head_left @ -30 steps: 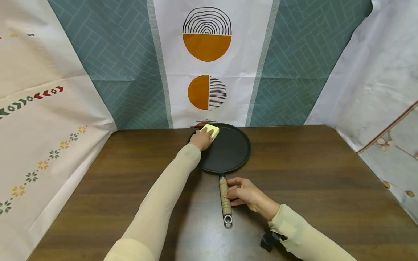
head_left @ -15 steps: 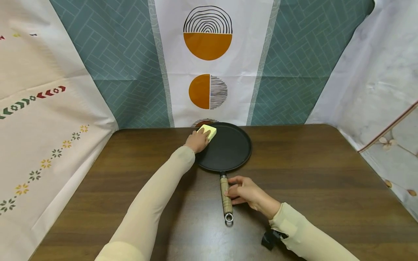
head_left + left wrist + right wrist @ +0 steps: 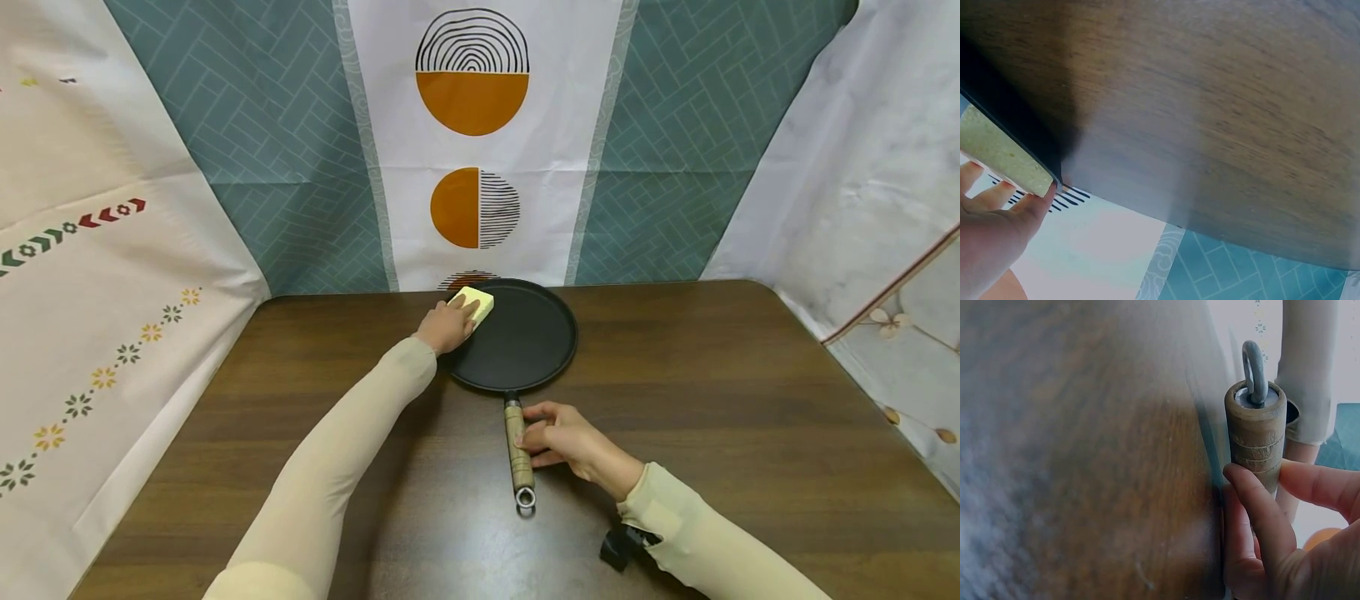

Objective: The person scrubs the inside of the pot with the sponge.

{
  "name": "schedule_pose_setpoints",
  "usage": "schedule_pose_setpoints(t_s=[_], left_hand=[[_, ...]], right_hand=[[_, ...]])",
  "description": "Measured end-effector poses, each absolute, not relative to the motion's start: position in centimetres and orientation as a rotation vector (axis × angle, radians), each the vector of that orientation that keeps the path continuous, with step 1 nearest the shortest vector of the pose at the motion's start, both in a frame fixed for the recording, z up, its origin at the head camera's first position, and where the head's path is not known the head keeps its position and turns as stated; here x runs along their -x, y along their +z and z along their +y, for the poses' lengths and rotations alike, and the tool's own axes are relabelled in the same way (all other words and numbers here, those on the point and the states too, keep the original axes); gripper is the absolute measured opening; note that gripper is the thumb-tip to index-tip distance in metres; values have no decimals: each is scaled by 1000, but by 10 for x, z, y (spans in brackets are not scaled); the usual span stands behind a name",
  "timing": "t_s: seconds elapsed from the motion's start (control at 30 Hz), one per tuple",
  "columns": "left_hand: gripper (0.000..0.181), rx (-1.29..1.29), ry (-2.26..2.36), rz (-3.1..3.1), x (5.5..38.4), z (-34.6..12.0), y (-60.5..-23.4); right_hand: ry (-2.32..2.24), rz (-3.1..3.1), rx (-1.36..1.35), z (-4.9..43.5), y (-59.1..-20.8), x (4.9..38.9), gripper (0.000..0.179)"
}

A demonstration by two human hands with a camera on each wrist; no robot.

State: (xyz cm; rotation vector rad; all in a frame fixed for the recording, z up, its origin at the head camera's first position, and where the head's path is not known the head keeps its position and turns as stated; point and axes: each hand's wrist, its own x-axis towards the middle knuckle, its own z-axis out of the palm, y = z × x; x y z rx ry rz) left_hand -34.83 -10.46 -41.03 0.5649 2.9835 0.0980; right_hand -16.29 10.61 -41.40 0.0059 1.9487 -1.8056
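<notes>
A round, flat black pan [image 3: 525, 333] lies at the far side of the table, its wooden handle [image 3: 519, 450] pointing toward me. My left hand [image 3: 446, 325] holds a pale yellow sponge [image 3: 480, 305] against the pan's left inner edge. In the left wrist view the sponge [image 3: 1004, 153] sits just inside the raised rim, with fingers along its side. My right hand [image 3: 564, 442] grips the handle from the right. Thumb and fingers pinch the wooden handle [image 3: 1257, 434] below its metal hanging ring [image 3: 1256, 372] in the right wrist view.
The brown wooden table [image 3: 712, 417] spreads out around the pan. A patterned cloth backdrop [image 3: 300, 150] rises right behind the pan's far rim. Light fabric hangs at the left [image 3: 112, 292] and right sides. A black wrist device [image 3: 618, 546] is under the right sleeve.
My left hand has slid the sponge slightly left along the pan's edge, and the left forearm has shifted left with it. The right hand keeps its grip on the handle.
</notes>
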Motion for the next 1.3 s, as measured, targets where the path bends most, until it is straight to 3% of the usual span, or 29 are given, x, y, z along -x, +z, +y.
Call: schedule_pose_setpoints(t_s=[0.4, 1.3], left_hand=[[51, -699, 126, 2976, 336, -114, -414], [49, -725, 137, 3023, 290, -103, -416]], right_hand=[[-1804, 1945, -10, 107, -414, 162, 53], [-1808, 1929, -12, 107, -412, 164, 53]])
